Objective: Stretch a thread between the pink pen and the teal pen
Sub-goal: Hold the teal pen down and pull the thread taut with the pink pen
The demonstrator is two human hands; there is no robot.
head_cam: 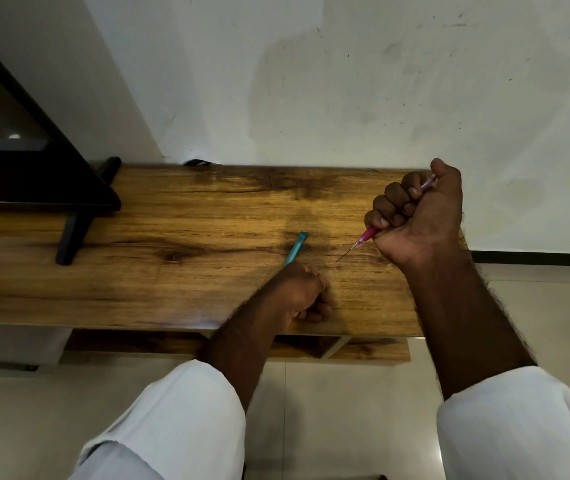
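Note:
My left hand (302, 292) rests on the wooden table (172, 271) and grips the teal pen (296, 247), whose free end points up and away from me. My right hand (415, 216) is raised above the table's right part in a fist around the pink pen (368, 235); its tip points down-left and its top end sticks out by my thumb. A thin dark thread (344, 255) runs from the pink pen's tip down toward my left hand. Where the thread ends is hidden or too fine to see.
A black stand with slanted legs (69, 233) occupies the table's left end. A white wall (345, 81) rises right behind the table. A lower wooden shelf (363, 351) shows beneath the front edge, above a pale tiled floor.

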